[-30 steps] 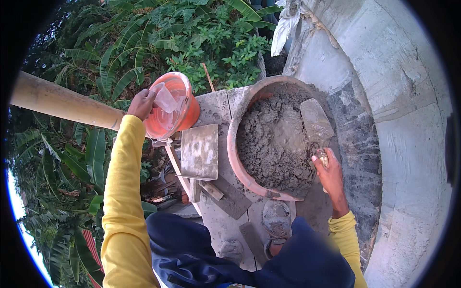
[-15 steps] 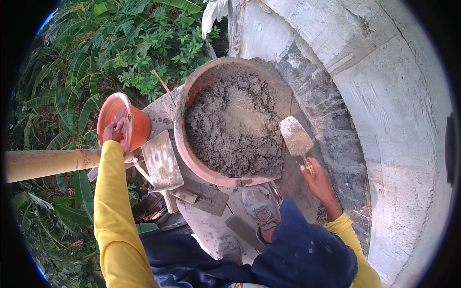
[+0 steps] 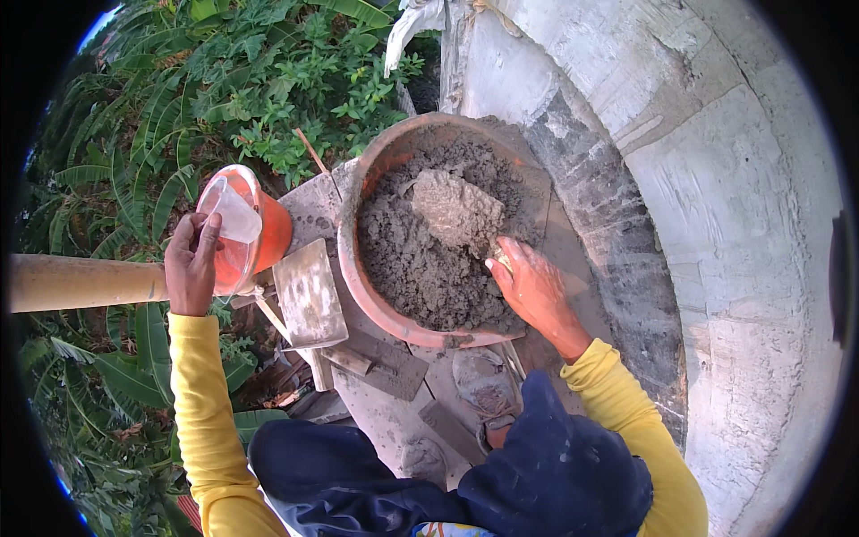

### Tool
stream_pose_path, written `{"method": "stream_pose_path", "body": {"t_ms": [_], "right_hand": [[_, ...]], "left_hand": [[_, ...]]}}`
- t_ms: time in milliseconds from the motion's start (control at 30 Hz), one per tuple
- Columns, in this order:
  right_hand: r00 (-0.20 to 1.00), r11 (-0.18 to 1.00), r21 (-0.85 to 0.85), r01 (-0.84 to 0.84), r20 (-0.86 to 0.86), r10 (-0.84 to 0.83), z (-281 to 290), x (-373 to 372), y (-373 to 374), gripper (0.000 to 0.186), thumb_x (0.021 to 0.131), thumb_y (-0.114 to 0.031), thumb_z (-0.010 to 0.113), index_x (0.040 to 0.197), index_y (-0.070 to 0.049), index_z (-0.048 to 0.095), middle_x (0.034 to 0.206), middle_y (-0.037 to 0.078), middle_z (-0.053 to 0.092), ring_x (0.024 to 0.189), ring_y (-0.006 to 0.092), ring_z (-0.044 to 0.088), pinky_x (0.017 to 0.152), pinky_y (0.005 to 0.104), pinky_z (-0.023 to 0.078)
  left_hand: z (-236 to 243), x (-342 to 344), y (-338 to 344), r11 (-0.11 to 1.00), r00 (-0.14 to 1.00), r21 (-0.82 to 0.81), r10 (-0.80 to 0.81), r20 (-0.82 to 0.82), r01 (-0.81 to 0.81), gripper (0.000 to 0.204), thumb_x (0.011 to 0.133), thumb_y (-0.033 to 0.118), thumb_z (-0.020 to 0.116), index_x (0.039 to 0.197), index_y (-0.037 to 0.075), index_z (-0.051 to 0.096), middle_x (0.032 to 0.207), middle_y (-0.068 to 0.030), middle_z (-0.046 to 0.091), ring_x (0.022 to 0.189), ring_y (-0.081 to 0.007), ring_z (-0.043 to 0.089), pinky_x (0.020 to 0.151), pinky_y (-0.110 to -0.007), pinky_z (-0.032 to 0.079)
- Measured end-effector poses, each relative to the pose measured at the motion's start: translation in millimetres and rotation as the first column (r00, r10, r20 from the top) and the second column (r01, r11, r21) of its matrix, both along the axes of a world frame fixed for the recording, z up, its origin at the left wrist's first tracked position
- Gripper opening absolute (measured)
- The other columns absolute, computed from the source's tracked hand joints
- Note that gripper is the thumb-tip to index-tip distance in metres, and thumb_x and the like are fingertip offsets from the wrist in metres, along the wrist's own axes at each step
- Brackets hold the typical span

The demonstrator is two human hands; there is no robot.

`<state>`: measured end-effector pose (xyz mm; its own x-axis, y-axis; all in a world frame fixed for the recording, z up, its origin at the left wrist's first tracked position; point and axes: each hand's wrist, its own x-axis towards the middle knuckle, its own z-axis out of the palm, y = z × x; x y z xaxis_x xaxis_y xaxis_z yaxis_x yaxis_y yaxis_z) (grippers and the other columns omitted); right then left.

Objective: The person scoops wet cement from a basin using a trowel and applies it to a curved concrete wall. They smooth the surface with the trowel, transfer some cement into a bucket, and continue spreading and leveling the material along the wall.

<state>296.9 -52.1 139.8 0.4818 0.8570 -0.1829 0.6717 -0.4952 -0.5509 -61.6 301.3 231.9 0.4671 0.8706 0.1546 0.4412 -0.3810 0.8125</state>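
Observation:
My left hand pinches the edge of a translucent plastic cup, tilted over the mouth of an orange bucket. Inside a wide orange tub lies grey wet mortar, lumpy and heaped. Over its right part, my right hand is closed round the handle of a trowel. The blade lies on the mortar and is coated or loaded with it, so its metal hardly shows.
A worn flat board with a handle leans beside the tub. A bamboo pole juts in from the left. My shoe stands on the planks near the tub. A curved concrete wall rises at right; plants grow below left.
My right hand has swung the trowel from the tub's right rim onto the mortar. My left hand has drawn back from the bucket's inside, bringing the cup up into view.

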Motion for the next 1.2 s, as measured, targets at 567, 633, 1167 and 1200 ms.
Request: {"method": "stream_pose_path", "body": {"t_ms": [567,633,1167,1200], "right_hand": [[0.981,0.941,-0.326,0.09,-0.134,-0.14,9,-1,-174,0.059,0.109,-0.049,0.056,0.144,-0.001,0.06,0.123,0.03,0.072,0.117,0.0483,0.067,0.103,0.0545,0.05],[0.985,0.913,-0.405,0.04,-0.136,-0.104,10,-1,-183,0.06,0.109,-0.049,0.056,0.142,0.0,0.062,0.124,0.031,0.072,0.119,0.0483,0.067,0.104,0.054,0.05],[0.99,0.99,0.05,-0.131,0.049,0.129,1,-27,-12,0.052,0.11,-0.041,0.058,0.135,0.004,0.065,0.129,0.024,0.071,0.112,0.048,0.069,0.092,0.0537,0.055],[0.987,0.991,-0.024,-0.133,0.088,0.135,21,-30,1,0.051,0.111,-0.041,0.056,0.137,0.003,0.064,0.13,0.025,0.071,0.113,0.048,0.069,0.094,0.0541,0.055]], "left_hand": [[-61,107,-124,0.498,0.789,-0.763,-0.614,0.025,0.412,0.036,0.115,0.042,0.055,0.103,0.008,0.06,0.083,0.0018,0.056,0.072,-0.0076,0.053,0.062,-0.024,0.042],[-50,104,-122,0.43,0.822,-0.834,-0.567,0.047,0.344,0.038,0.114,0.045,0.054,0.106,0.009,0.06,0.083,0.0018,0.057,0.071,-0.0068,0.053,0.059,-0.023,0.039],[16,27,-114,0.579,0.961,-0.788,-0.272,0.054,0.208,0.041,0.115,0.047,0.052,0.102,0.01,0.061,0.09,0.0002,0.058,0.077,-0.0074,0.055,0.063,-0.022,0.039],[14,26,-115,0.607,0.961,-0.766,-0.271,0.051,0.212,0.041,0.115,0.047,0.052,0.102,0.01,0.06,0.089,0.0003,0.057,0.077,-0.0071,0.056,0.063,-0.022,0.039]]}}
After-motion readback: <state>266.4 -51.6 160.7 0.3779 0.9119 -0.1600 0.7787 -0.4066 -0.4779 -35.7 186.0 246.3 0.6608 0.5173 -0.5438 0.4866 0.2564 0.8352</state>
